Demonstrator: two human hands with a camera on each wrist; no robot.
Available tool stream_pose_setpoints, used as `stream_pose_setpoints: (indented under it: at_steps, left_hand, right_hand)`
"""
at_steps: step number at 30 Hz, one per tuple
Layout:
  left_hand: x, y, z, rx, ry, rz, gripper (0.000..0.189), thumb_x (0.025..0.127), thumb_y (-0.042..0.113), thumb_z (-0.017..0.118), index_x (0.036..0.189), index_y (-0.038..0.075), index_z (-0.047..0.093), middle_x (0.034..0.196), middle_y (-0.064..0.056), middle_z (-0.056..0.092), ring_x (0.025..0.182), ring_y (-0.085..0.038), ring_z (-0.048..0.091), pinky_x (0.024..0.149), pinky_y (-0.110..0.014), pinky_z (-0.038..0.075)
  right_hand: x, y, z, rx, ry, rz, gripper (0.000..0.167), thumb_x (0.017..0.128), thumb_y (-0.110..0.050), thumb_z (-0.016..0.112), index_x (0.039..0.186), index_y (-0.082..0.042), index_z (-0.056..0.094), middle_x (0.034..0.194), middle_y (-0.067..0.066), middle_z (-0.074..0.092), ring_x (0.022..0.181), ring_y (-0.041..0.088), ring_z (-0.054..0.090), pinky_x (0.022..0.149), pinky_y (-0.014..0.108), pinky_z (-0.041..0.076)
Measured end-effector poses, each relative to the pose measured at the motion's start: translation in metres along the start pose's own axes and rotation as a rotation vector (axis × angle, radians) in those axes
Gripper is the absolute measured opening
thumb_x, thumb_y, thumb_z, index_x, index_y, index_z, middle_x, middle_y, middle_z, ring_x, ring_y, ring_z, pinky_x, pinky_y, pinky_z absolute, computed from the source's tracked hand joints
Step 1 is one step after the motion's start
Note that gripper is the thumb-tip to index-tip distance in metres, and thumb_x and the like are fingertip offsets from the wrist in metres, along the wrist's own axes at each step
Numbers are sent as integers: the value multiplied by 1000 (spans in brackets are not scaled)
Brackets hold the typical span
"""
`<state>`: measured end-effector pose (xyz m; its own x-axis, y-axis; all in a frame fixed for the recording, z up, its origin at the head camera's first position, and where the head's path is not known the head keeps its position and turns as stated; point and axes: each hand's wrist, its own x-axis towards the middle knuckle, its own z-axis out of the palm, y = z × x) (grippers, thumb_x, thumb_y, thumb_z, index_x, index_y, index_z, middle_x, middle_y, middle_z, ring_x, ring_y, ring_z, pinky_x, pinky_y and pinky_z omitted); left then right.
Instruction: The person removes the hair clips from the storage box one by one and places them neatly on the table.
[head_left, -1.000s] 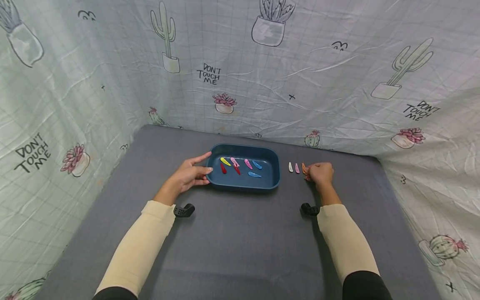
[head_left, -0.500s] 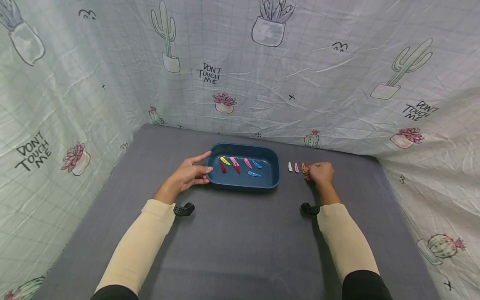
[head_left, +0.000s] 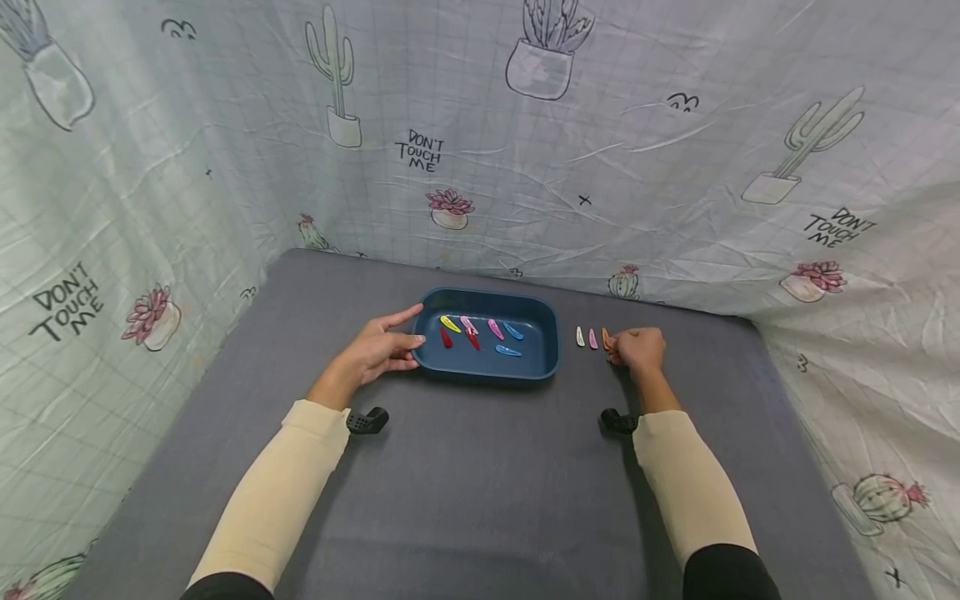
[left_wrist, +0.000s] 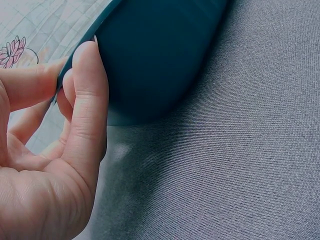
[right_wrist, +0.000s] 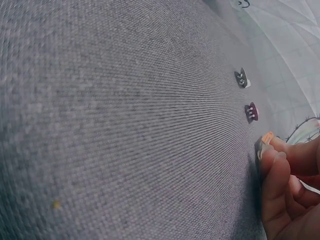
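A dark blue rectangular tray (head_left: 487,374) lies on the grey cloth. My left hand (head_left: 378,346) grips its left end, the thumb pressed to the rim and the fingers behind it in the left wrist view. Inside the tray lie a yellow hair clip (head_left: 450,323), pink, red and blue ones. My right hand (head_left: 636,347) pinches an orange hair clip (right_wrist: 267,139) between thumb and fingertips, low over the cloth. A white hair clip (head_left: 580,337) and a pink hair clip (head_left: 593,338) stand in a row to its left.
The grey cloth-covered table (head_left: 480,483) ends at a light curtain (head_left: 480,117) with printed cacti, which hangs along the back and both sides. A black wrist device (head_left: 367,421) sits at the left cuff, and a similar device (head_left: 618,421) at the right.
Both hands, the tray and the clips keep their places. Only a slight shift of the head view shows.
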<state>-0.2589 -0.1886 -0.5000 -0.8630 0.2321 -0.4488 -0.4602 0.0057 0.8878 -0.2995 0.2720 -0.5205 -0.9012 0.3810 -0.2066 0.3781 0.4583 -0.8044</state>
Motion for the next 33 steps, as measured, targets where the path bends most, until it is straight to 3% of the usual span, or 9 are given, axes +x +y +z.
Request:
stream_pose_setpoints:
  at_steps: [12,25,28,33]
  left_hand:
    - [0,0,2,0,-10,4,72,100,11,70,159,41,41,90,-7,62,64,-11,62,69,-28,64]
    - [1,0,0,-1,-15,6,72,100,12,70,159,41,41,85,-5,61,64,-11,62,70,-29,64]
    - [1,-1,0,2,-15,6,72,100,12,70,160,40,41,85,-4,61,64,-11,62,70,-28,64]
    - [0,0,-1,0,-9,10,71,101,12,69,160,40,40,85,-4,61,65,-11,61,69,-27,64]
  right_hand:
    - [-1,4,-1,6,2,-26,20,95,-2,65,104,10,79,71,2,69,50,6,64,51,25,60]
    - [0,6,-6,13,-57,-15,23,96,-6,70,112,9,77,73,2,71,54,6,67,57,27,62]
    - [-2,5,-6,15,-45,-39,23,96,-7,71,111,9,77,82,9,75,55,6,67,56,27,62]
    - [-10,-3,-7,-8,-19,-96,26,98,-13,72,116,4,77,116,23,74,61,2,66,59,22,61]
